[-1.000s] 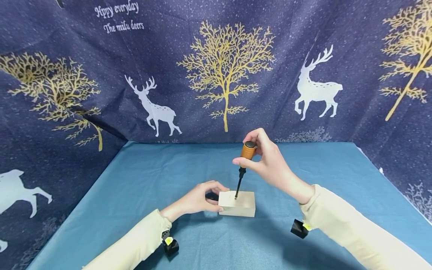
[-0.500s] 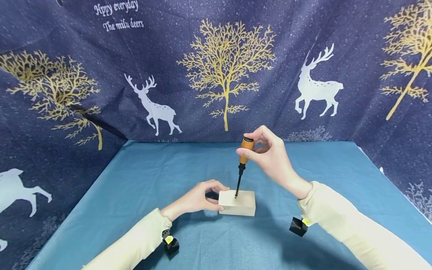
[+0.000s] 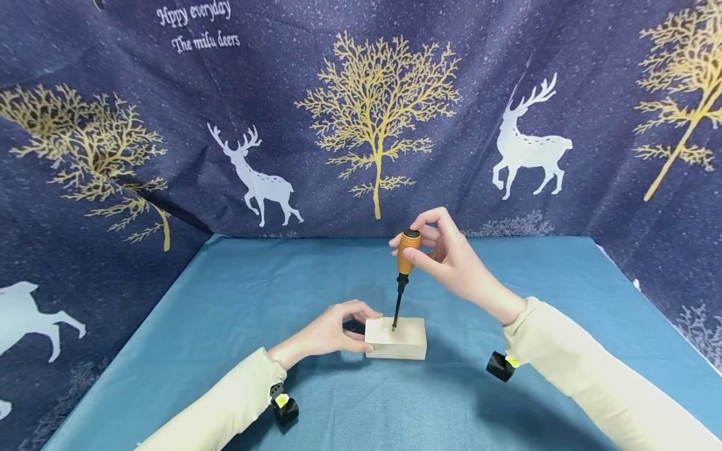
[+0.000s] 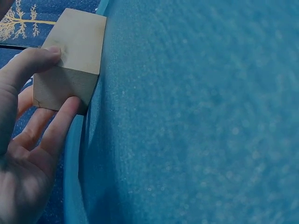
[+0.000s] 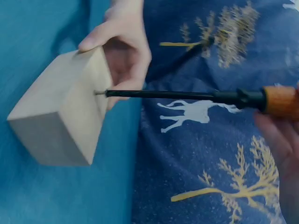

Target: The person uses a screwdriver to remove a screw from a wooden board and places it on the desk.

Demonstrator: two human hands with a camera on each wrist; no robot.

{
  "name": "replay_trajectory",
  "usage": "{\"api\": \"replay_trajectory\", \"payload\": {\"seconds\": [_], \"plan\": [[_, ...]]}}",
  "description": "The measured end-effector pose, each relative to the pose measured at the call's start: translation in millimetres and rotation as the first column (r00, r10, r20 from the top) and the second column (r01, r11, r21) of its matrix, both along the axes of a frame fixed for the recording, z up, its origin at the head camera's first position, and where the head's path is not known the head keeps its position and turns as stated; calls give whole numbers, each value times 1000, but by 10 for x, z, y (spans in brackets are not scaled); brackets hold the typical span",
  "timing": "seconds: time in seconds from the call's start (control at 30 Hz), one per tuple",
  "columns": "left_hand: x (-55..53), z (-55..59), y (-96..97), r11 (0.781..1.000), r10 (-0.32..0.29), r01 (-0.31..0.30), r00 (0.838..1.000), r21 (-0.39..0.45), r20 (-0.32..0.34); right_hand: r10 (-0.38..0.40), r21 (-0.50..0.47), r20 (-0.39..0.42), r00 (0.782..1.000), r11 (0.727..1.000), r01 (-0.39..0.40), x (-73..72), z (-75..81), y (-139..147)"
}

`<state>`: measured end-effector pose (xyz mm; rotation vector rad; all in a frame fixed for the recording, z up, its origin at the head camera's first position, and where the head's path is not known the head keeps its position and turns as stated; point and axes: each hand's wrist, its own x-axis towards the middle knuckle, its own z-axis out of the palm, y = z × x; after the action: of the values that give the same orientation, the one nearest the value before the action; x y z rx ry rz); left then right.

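A pale wooden block (image 3: 396,343) lies on the blue cloth, and my left hand (image 3: 333,331) grips its left end between thumb and fingers. In the left wrist view the thumb lies on one face of the block (image 4: 77,39) while fingertips touch its end. My right hand (image 3: 451,257) holds a screwdriver (image 3: 408,254) by its orange, black-capped handle, thumb and fingers around the upper part. The dark shaft slants down to the block's top. In the right wrist view its tip meets a small screw (image 5: 99,93) that stands out of the wood.
Blue cloth (image 3: 271,282) covers the table. Behind it hangs a dark blue curtain (image 3: 350,113) printed with white deer and golden trees. A small black camera (image 3: 500,366) sits at the right wrist, another black camera (image 3: 285,410) at the left.
My right hand has shifted its fingers around the screwdriver handle, which now stands more upright, its top moved slightly left. The left hand and the block have stayed in place.
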<state>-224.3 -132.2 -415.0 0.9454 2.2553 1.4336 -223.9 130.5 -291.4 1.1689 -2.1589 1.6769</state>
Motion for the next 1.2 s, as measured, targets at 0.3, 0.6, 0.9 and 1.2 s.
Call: {"api": "replay_trajectory", "payload": {"seconds": [0.3,0.6,0.9,1.2], "plan": [[-5,-18,-3,1000,-5,5,1000,9,-3,-315,37,-25,949,948,316,103,-9,-149],[8,4,1,1000,1,-1,1000,5,18,-215,30,55,975,976,214,132,72,-67],[3,17,-15,1000,-12,12,999,14,40,208,-62,68,976,977,-204,21,53,82],[13,30,-5,1000,4,-4,999,4,42,-82,60,24,996,995,80,21,-16,-63]]}}
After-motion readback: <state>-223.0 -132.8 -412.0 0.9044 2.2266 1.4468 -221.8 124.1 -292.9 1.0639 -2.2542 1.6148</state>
